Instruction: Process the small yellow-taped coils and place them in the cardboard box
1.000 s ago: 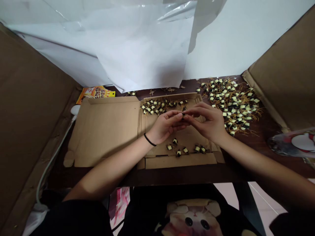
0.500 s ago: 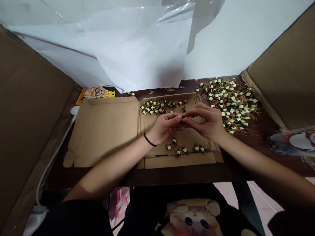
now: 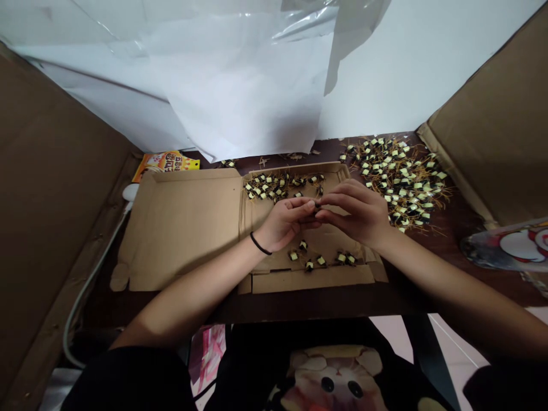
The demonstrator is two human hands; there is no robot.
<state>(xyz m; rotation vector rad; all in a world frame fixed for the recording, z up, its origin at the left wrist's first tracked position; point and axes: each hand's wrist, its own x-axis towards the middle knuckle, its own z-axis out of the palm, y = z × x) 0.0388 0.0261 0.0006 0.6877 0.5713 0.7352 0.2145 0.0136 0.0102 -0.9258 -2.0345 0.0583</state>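
My left hand [image 3: 287, 221] pinches a small black coil [image 3: 317, 207] between thumb and fingers above the open cardboard box. From the right, my right hand [image 3: 358, 212] has its thumb and forefinger closed in on the same coil. Fingers cover most of the part, so its details are hard to make out. Below the hands, several small black coils with pale yellow tape [image 3: 321, 261] lie loose in the cardboard box [image 3: 317, 282]. A cluster of similar coils [image 3: 268, 185] with thin copper-coloured wires sits along the box's back edge.
A large heap of coils [image 3: 402, 182] spreads over the dark table right of the box. The box lid [image 3: 188, 234] lies flat at left, by a yellow packet [image 3: 171, 161] and a white cable [image 3: 96, 271]. A clear plastic bag [image 3: 505, 245] lies far right. Cardboard walls flank both sides.
Both hands stay in nearly the same place over the box. My right fingers have shifted slightly around the coil; the other coils lie as before.
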